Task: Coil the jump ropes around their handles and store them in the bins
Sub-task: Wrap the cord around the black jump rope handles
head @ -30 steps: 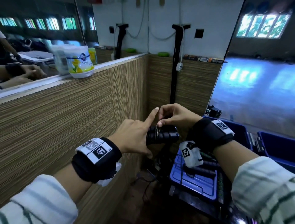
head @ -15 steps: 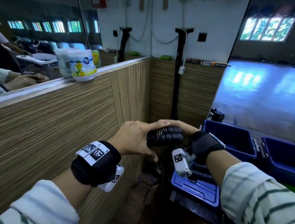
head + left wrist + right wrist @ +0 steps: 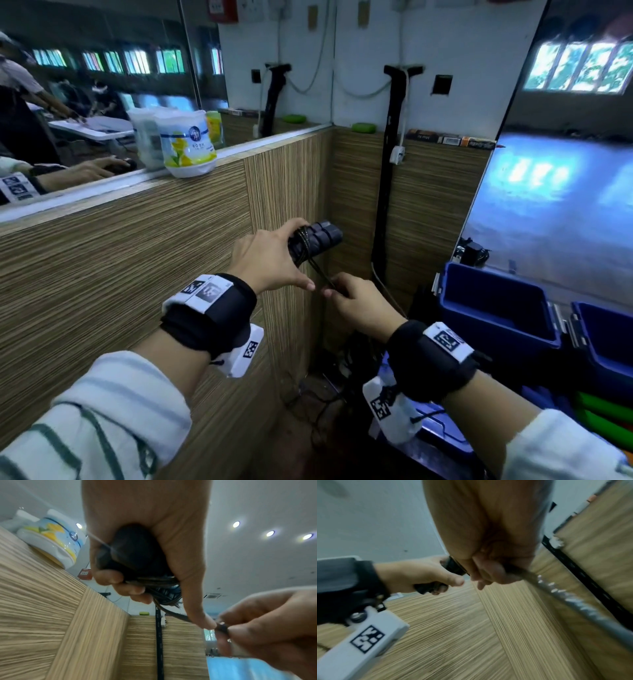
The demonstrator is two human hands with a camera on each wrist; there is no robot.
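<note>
Two hands [image 3: 270, 260], two blue bins [image 3: 493, 308], perhaps two handles [image 3: 317, 236]

The left hand [image 3: 270, 260] hides most of the handles [image 3: 317, 238]; the right hand [image 3: 363, 305] covers the rope [image 3: 320, 274] end. The right wrist view is motion-blurred.

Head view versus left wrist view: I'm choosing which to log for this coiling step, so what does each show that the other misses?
Only the head view shows the blue bins to the right, the mirror, and both wristbands.

Only the left wrist view shows the ceiling lights and the underside of the left hand, fingers curled round the handles.

Both show the left hand's grip on the black handles with rope coiled around them, the right hand pinching the rope below, the wood panel and the white tub.
</note>
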